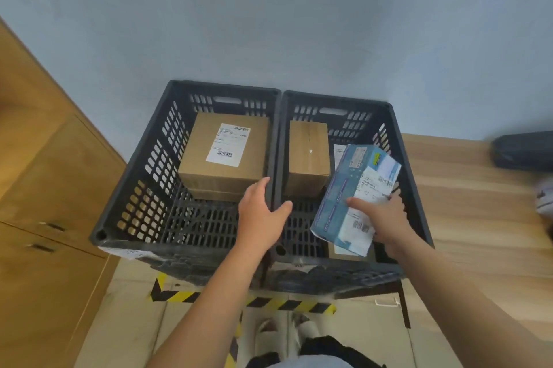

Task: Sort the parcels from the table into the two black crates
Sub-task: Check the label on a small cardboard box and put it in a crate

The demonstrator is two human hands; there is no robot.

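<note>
Two black crates stand side by side below me. The left crate (140,188) holds a brown cardboard box (206,170) with a white shipping label on top. In the right crate (401,140) stands a smaller brown box (308,158), with a white parcel (338,153) partly hidden behind the one I hold. My right hand (386,218) grips a blue parcel (344,188) with white labels, tilted over the right crate. My left hand (263,212) hovers open over the rims where the two crates meet.
A wooden cabinet (45,188) with drawers stands to the left. A wooden table (466,203) runs along the right, with a dark object (523,152) at its far edge. Yellow-black tape (269,301) marks the floor near my feet. A grey wall is behind the crates.
</note>
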